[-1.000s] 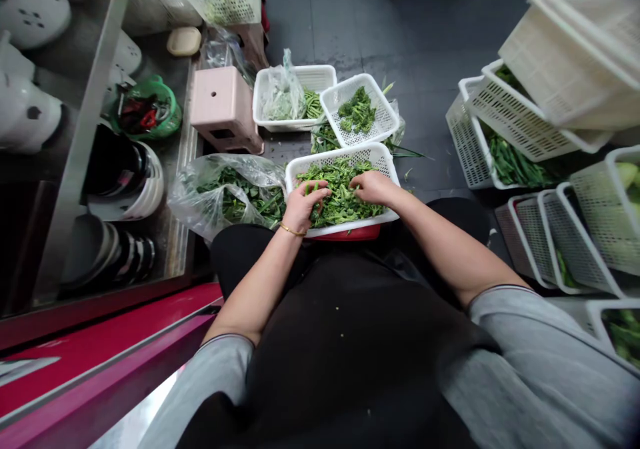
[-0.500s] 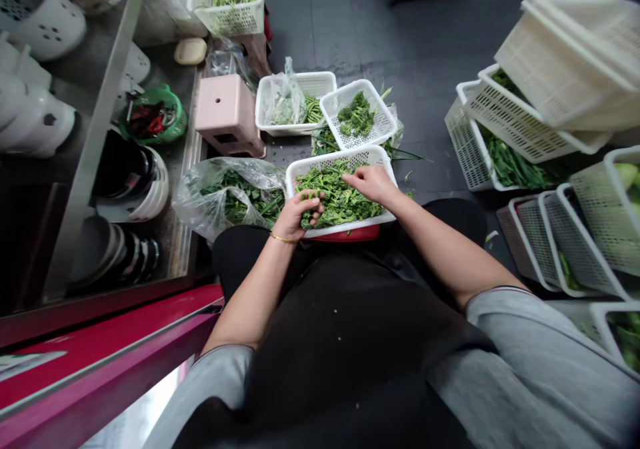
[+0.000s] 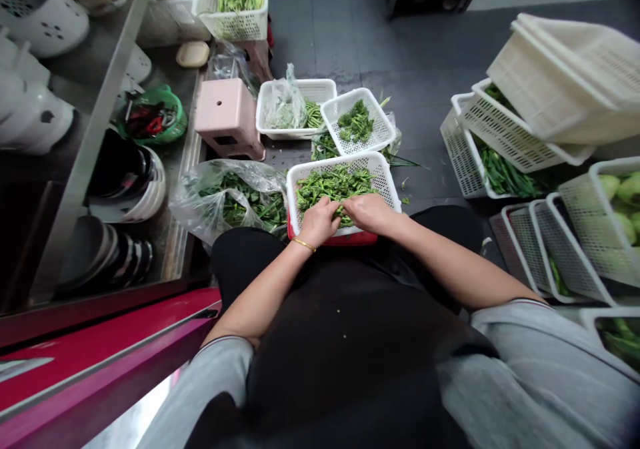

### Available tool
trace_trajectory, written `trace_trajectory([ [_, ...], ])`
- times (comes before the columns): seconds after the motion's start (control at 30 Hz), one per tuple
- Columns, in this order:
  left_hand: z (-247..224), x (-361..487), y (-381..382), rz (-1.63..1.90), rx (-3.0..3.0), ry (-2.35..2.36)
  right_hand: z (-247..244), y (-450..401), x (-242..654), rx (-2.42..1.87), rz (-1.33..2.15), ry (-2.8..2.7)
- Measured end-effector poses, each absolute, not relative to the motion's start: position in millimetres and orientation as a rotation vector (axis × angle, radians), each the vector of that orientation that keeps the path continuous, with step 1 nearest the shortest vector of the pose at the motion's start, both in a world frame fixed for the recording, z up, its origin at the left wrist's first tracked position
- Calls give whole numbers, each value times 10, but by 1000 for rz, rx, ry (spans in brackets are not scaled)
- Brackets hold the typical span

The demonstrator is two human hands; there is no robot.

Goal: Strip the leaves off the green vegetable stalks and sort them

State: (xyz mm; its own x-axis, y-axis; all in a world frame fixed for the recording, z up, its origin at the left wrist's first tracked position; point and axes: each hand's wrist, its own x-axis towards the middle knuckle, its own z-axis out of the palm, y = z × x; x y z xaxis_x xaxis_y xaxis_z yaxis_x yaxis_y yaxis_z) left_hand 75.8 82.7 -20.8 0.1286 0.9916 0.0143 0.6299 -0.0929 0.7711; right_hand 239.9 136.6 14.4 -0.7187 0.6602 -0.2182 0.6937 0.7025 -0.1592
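Note:
A white plastic basket (image 3: 393, 192) rests on something red in front of my lap, with a heap of cut leafy green stems (image 3: 335, 185) in it. My left hand (image 3: 320, 222) is closed over the near side of the basket around some green stems. Right beside it, my right hand (image 3: 371, 213) has its fingertips pinched on the same greens. The two hands nearly touch, and a bit of green shows between them. Their palms face down, so most of what they hold is hidden.
Left of the basket lies a clear plastic bag (image 3: 187, 192) of greens, near a pink stool (image 3: 225, 109). Beyond it stand a smaller white basket (image 3: 330, 112) with greens and a white tray (image 3: 267, 131) holding a bagged vegetable. Stacked crates (image 3: 550, 95) are at right, shelving (image 3: 95, 142) at left.
My hands have come together at the near side of the basket. The left moved right, and the right moved down towards me. The basket's far right side is now more exposed.

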Motion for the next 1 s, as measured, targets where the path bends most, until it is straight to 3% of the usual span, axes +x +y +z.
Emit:
trace_trajectory([
  [0.1,-174,684,871,702,1838,1425,183,1308,2399,1042,-561,2811],
  [0.2,-76,561,814,713,1641,1088,212,1252,2445,894,-1290,2816],
  [0.3,-32,497,710,821,1211,877,193,1284,2475,1004,-1939,2671],
  [0.37,-67,481,661,957,907,844,110,1417,2471,1217,-1884,2708],
  [0.5,-168,449,653,1095,598,874,-181,1823,2399,1542,-991,2920],
  [0.6,-155,434,674,1038,635,915,-315,2011,2363,1508,-707,2867],
  [0.83,-26,534,832,1016,786,1193,-48,1881,2703,1939,-1229,2781],
  [1.0,-10,706,1053,902,1186,1281,124,1594,2611,1673,-1668,2704],
])
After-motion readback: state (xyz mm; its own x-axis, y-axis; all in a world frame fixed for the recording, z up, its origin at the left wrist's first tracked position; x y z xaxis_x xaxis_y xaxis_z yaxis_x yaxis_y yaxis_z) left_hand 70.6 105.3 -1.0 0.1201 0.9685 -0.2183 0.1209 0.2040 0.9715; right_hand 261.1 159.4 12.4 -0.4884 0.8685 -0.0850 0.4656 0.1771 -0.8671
